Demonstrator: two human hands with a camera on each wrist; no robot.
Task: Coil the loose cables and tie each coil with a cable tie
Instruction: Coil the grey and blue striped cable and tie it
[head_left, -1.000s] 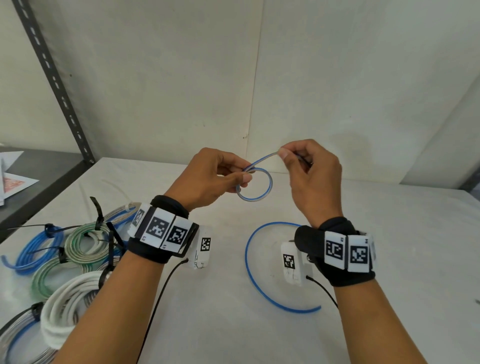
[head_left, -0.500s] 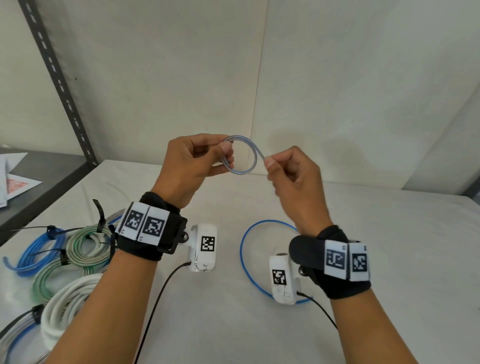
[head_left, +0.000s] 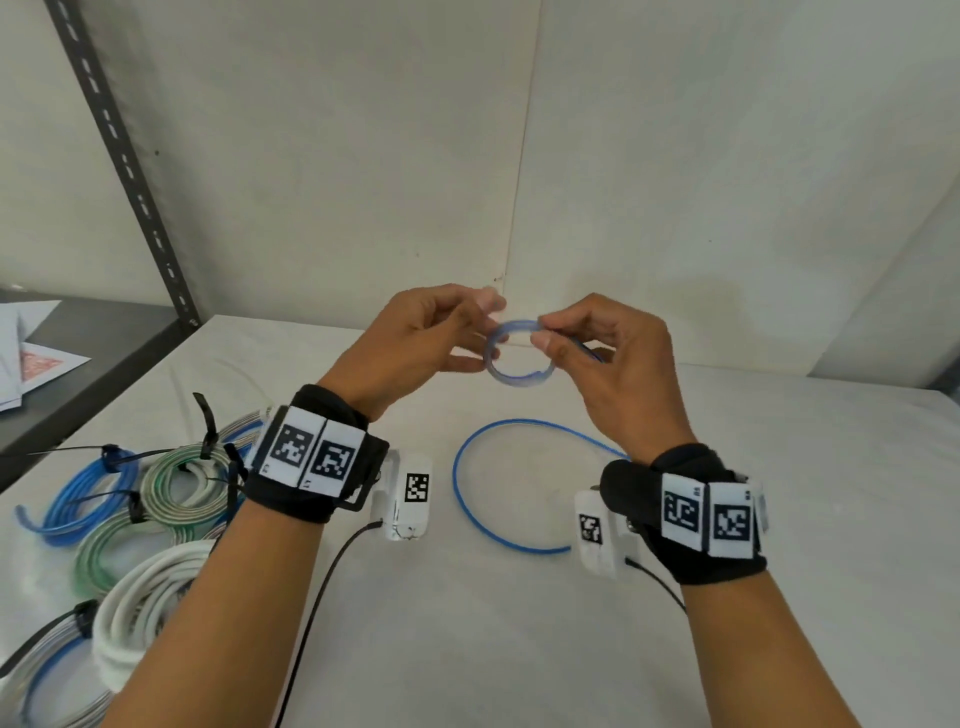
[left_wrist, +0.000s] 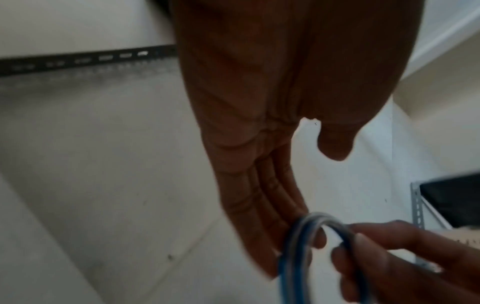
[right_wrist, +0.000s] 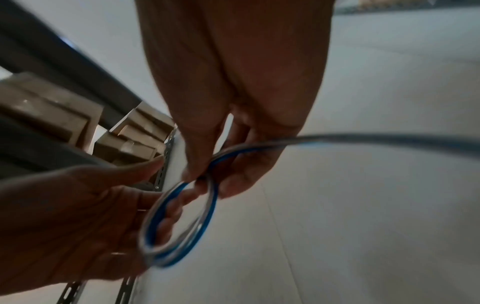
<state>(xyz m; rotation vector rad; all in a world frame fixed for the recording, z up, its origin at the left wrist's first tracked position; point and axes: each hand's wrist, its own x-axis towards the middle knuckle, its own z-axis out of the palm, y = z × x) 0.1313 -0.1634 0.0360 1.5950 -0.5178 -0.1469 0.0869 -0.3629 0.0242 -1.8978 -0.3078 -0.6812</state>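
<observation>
A blue cable is wound into a small coil (head_left: 519, 378) held in the air over the white table (head_left: 805, 519). My right hand (head_left: 550, 340) pinches the coil's right side between thumb and forefinger, where the tail joins it (right_wrist: 209, 214). My left hand (head_left: 457, 332) lies at the coil's left side. Its fingers (left_wrist: 259, 205) are nearly straight against the coil (left_wrist: 293, 246), thumb apart. The loose tail (head_left: 462, 499) hangs down and curves in a wide loop on the table between my wrists.
Several tied coils lie at the table's left: blue (head_left: 83, 499), green (head_left: 176, 478) and white (head_left: 150, 592), with black cable ties (head_left: 208, 426) sticking up. A slotted metal upright (head_left: 130, 171) and a grey shelf with papers (head_left: 104, 332) stand left. A wall rises behind.
My right hand has moved in from the tail onto the coil itself. The coil has dropped a little and gained a turn. My left thumb has come off it.
</observation>
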